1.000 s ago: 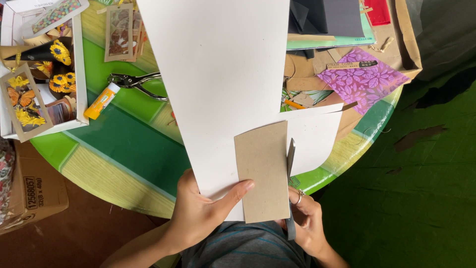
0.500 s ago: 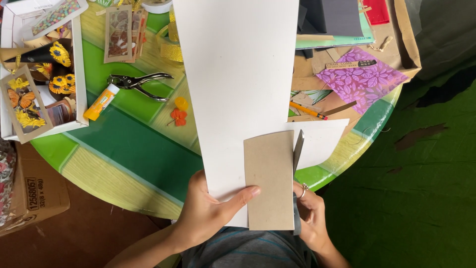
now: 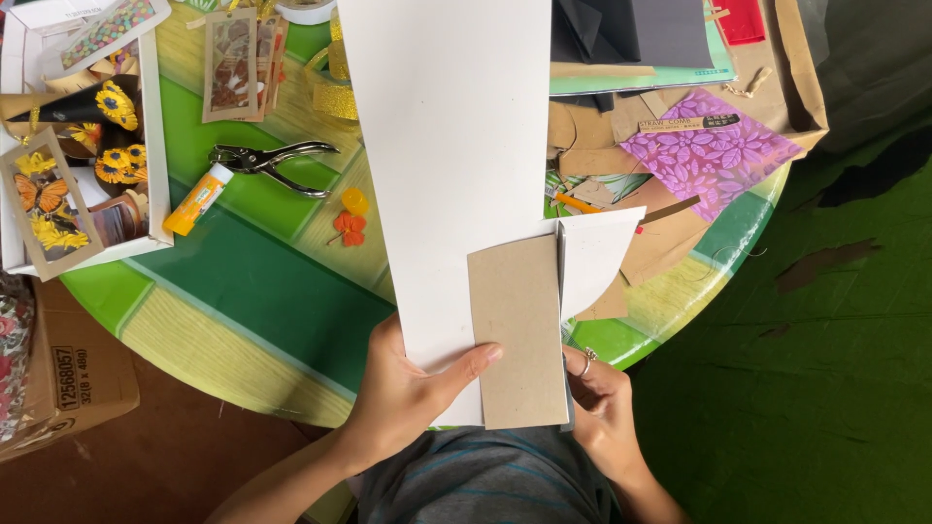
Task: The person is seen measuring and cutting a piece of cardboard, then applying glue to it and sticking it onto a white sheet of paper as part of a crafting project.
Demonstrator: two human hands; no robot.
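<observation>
**Card and template held over a cluttered craft table**

At the left edge of the round green-and-yellow table (image 3: 243, 291), a white tray (image 3: 155, 146) holds paper sunflowers and a butterfly card. Just right of it lie an orange glue stick (image 3: 199, 199), a metal hole punch (image 3: 267, 160) and two small paper flowers (image 3: 349, 218).

In the middle, the left hand (image 3: 408, 393) is clamped on the lower edge of a long white card (image 3: 456, 165), with its thumb pressing a brown cardboard rectangle (image 3: 517, 330) flat against the sheet. Compared with a second ago, the white card has swung from a slant to nearly upright in view, and the brown piece now lies squarer to its right edge. Judging by that, the two are better lined up for a cut or a traced line along the brown piece.

To the right, the right hand (image 3: 597, 408), wearing a ring, is closed around the handle end of a dark blade-like tool (image 3: 560, 257) running up the brown rectangle's right side; whether it is scissors or a knife cannot be told. Further right lie brown scraps and a purple flowered sheet (image 3: 714, 150).
</observation>
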